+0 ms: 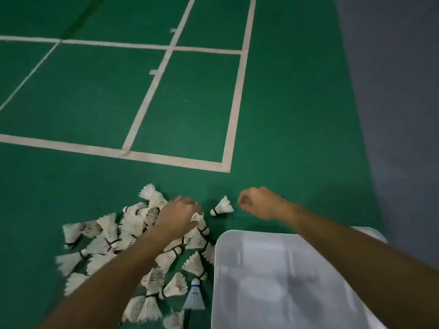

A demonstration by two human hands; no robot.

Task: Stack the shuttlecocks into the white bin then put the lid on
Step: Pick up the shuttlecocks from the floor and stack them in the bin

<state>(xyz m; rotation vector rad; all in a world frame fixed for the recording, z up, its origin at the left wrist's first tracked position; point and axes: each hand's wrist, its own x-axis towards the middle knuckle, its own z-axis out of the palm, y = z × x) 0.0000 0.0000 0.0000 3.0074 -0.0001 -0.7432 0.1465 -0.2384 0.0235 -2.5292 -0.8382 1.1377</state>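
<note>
My left hand (178, 216) reaches palm-down onto the shuttlecock pile (133, 252) at lower left, fingers curled around one shuttlecock. My right hand (260, 203), loosely curled and holding nothing, hovers beside a lone shuttlecock (222, 207). The white bin (261, 281) sits lower right, with open green floor (297, 138) beyond.

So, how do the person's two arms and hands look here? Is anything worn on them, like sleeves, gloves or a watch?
Both arms are bare as far as the picture shows. The left hand and the right hand wear no gloves, and no ring shows. No sleeve, watch or wristband is visible on either forearm or wrist. No markings can be made out; the picture is slightly blurred, so small details could be missed.
</note>
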